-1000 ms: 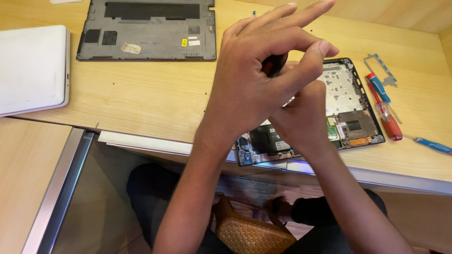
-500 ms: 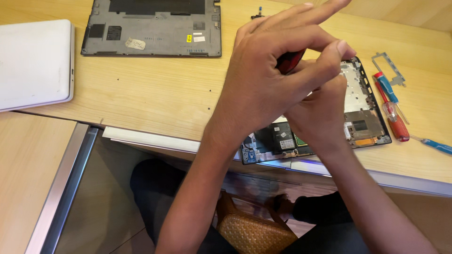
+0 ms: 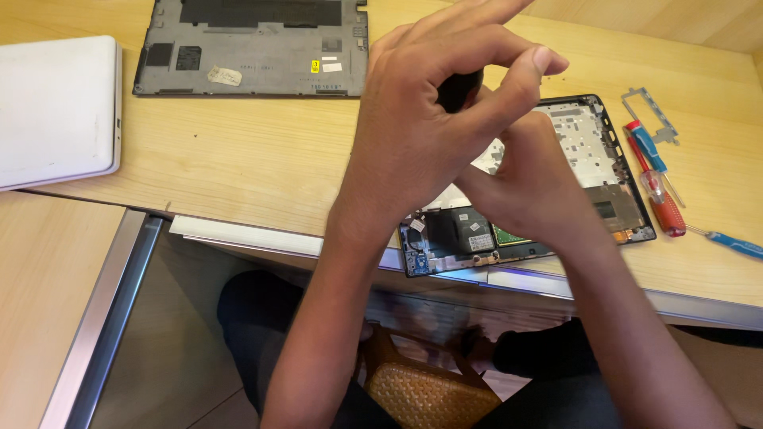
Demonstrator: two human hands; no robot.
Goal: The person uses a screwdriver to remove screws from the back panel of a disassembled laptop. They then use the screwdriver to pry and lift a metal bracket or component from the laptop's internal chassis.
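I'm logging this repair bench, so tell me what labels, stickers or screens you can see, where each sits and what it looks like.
Yellow sticker: small square on the grey laptop bottom cover, towards its right.
White label: small rectangle just right of the yellow one.
Off-white sticker: crumpled oval, left of centre on the same cover.
Chip label: small pale square inside the open laptop chassis.
No screens show.

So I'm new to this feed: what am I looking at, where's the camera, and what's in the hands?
The camera sits on the person's head and looks down at their two bare hands over a wooden desk. The left hand holds a dark tool handle in its grip; the right hand is beneath it, over an opened laptop with its insides showing. The removed grey bottom cover lies farther back, a closed white laptop at the left, and screwdrivers and a metal bracket at the right.
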